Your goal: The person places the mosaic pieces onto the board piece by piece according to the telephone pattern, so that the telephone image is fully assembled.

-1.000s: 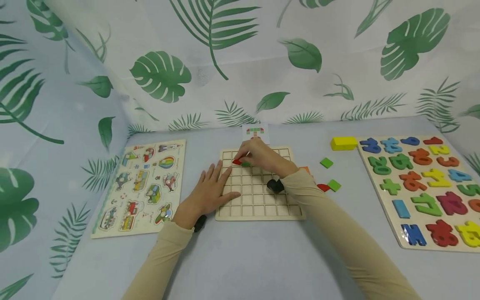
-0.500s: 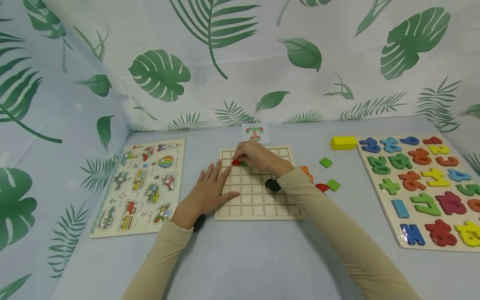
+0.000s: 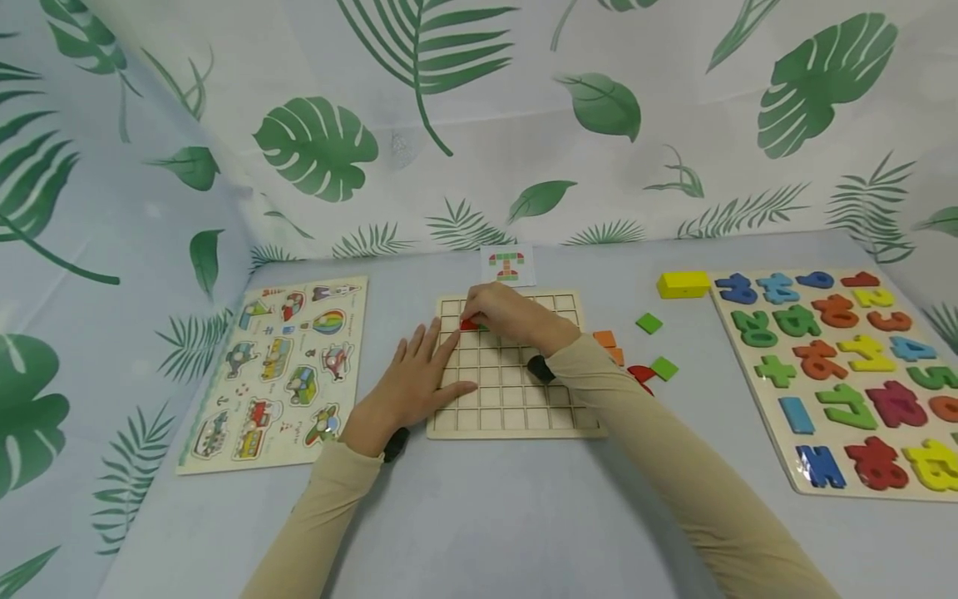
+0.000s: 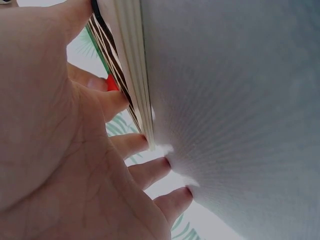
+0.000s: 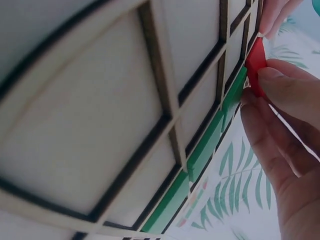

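A square wooden grid board (image 3: 516, 423) lies on the table in the head view. My right hand (image 3: 516, 316) pinches a small red tile (image 5: 255, 67) between thumb and fingers at the board's upper left. Beside that tile, several green tiles (image 5: 206, 150) sit in a row of grid cells in the right wrist view. My left hand (image 3: 410, 383) lies with fingers spread over the board's left edge; its fingertips touch the board and the table in the left wrist view. Part of the green row is hidden under my right hand in the head view.
Behind the board is a pattern card (image 3: 508, 265). To the right lie orange tiles (image 3: 608, 344), red pieces (image 3: 640, 375), green tiles (image 3: 664, 368) and a yellow block (image 3: 684, 285). A number puzzle (image 3: 846, 391) stands far right, a picture puzzle (image 3: 288, 374) at left.
The red tile in my right hand has turned and now lies flatter against the upper left cell. My right hand has shifted slightly left. The left hand stays on the board.
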{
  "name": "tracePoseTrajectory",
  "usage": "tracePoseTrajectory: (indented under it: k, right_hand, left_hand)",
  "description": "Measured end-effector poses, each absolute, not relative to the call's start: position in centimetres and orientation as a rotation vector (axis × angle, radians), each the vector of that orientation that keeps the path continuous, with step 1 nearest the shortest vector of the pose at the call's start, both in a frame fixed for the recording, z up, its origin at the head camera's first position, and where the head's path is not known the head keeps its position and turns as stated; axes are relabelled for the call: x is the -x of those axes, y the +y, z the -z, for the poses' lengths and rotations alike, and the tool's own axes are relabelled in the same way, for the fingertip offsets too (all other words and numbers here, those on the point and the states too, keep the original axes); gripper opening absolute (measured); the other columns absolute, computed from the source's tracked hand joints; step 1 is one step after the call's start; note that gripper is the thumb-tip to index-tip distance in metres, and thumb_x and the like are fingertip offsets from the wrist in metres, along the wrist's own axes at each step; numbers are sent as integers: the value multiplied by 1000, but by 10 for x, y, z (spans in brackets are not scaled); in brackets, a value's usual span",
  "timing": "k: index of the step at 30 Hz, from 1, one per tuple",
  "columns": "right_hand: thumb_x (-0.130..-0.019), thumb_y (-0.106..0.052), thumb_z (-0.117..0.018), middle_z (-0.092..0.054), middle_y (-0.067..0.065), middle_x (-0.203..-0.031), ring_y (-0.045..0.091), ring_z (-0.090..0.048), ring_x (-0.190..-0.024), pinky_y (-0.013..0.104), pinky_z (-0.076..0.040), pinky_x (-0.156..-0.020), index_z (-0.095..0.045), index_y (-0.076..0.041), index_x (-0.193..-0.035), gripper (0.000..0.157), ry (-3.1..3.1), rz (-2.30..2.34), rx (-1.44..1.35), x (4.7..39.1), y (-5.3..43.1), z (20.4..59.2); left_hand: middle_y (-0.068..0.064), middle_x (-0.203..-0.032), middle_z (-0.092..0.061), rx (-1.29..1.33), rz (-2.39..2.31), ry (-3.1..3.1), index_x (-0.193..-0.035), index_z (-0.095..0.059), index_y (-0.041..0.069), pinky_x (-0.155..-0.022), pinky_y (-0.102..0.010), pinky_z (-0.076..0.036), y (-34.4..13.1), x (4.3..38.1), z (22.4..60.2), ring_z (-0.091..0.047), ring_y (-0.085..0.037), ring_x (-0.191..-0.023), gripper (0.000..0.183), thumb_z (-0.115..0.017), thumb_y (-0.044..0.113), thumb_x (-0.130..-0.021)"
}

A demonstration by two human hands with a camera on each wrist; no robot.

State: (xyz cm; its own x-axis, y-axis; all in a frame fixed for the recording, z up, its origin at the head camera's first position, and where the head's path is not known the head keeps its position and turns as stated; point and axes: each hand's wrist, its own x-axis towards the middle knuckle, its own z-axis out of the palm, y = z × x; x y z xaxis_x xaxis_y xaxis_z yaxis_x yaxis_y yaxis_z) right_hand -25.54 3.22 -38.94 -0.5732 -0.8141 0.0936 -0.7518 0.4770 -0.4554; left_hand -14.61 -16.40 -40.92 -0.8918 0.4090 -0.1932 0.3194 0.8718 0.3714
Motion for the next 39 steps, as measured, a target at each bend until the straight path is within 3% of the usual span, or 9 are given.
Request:
tracePoseTrajectory:
  k: [18, 24, 30, 39]
  right_hand:
    - [-101, 4, -66, -73, 11, -95, 25, -69, -94, 33, -57, -87, -83, 1, -102, 17, 2649, 490, 1441, 249, 25, 383]
    - [-99, 4, -68, -72, 10, -99, 24, -69, -97, 33, -57, -88, -83, -1, -105, 17, 2675, 426, 1413, 249, 25, 384]
    - [-100, 5, -67, -72, 11, -98, 25, -69, -95, 33, -57, -87, -82, 3, -105, 16, 2672, 516, 1389, 248, 27, 385]
    - [-100, 2, -67, -69, 20, -122, 35, -68, -114, 44, -55, -99, -74, 7, -121, 22, 2612, 644, 1311, 237, 56, 376]
  left_hand:
    - [-24, -173, 2, -542, -485, 2771, -169, -15, 10, -125, -65, -7, -165, 146, 410, 0, -47, -159, 87, -54, 56, -106]
    - [-24, -173, 3, -540, -489, 2765, -169, -15, 10, -125, -64, -6, -165, 146, 410, 0, -47, -159, 87, -54, 56, -106]
    - [-24, -173, 2, -546, -496, 2773, -169, -15, 10, -125, -65, -7, -165, 146, 408, -1, -47, -158, 87, -54, 56, -106]
    - [-26, -172, 2, -561, -491, 2764, -169, -15, 8, -124, -66, -7, -164, 144, 407, -1, -49, -158, 87, -54, 54, -106]
